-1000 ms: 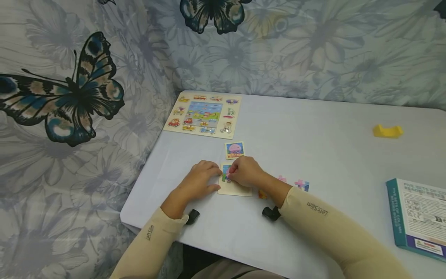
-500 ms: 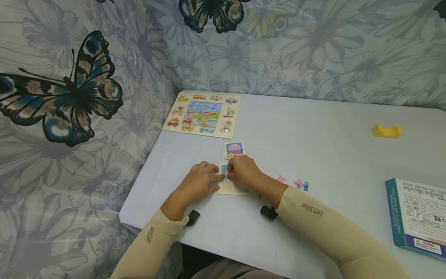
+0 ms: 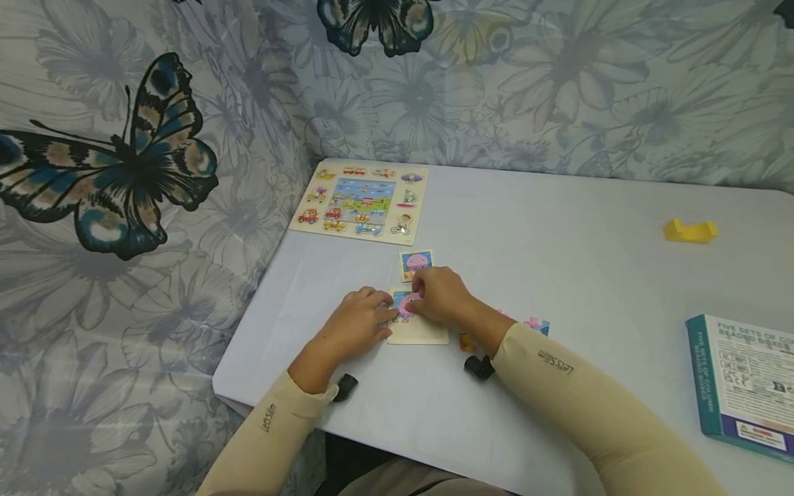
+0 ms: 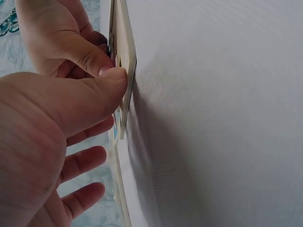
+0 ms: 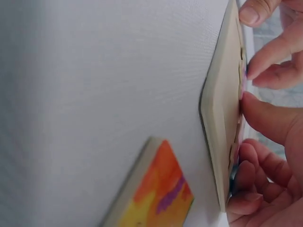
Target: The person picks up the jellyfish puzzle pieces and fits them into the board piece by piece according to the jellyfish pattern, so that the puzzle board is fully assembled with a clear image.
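A small wooden puzzle board point(image 3: 418, 335) lies on the white table, with its bare wood nearest the body. Pink and blue puzzle pieces point(image 3: 405, 303) cover its far left part. My right hand point(image 3: 443, 293) is over the board; its thumb and curled fingers hold a pink piece at the surface, largely hidden by the hand. My left hand point(image 3: 356, 324) rests at the board's left edge. Its thumb point(image 4: 106, 87) touches the board and the other fingers are loosely extended. An orange and yellow puzzle piece point(image 5: 163, 189) lies beside the board, near my right wrist.
A small picture puzzle point(image 3: 416, 262) lies just beyond the board. Farther back is a large vehicle puzzle point(image 3: 356, 200). Loose pink and blue pieces point(image 3: 540, 326) are partly behind the right forearm. A yellow block point(image 3: 690, 232) and a teal-edged box point(image 3: 744, 386) are at right.
My right hand has shifted slightly away from the body and to the right, exposing more of the pink piece. The left hand has stayed nearly still at the board's edge.
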Tool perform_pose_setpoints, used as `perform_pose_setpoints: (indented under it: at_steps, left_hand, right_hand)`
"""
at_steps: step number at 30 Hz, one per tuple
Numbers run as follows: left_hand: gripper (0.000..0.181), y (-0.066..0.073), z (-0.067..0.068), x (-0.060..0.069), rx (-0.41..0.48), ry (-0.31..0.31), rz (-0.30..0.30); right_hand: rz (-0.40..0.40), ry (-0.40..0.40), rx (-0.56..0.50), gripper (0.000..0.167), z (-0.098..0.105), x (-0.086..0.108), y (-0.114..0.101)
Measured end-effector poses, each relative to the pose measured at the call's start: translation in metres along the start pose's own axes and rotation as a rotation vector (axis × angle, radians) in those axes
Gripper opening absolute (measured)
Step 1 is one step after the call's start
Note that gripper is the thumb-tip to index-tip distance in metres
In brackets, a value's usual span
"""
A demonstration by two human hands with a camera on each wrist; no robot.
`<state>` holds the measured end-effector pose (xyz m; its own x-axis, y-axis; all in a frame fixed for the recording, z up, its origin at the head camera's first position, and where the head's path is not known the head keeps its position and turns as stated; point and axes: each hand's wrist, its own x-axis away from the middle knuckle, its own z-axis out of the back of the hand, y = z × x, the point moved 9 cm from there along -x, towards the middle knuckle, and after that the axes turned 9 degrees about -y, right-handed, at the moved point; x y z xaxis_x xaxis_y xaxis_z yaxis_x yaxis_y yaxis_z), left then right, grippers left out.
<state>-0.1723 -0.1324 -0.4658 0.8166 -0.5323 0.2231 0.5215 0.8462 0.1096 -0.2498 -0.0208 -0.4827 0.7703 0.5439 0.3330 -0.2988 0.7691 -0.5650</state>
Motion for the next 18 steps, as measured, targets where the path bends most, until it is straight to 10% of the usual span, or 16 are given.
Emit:
perform_pose_setpoints:
  at_steps: [18]
  left_hand:
    - [0.047, -0.0058, -0.0034, -0.0018, -0.059, -0.022, 0.082]
  right_hand:
    - [-0.117, -0.069, -0.062, 0.037, -0.0020, -0.0082, 0.0085]
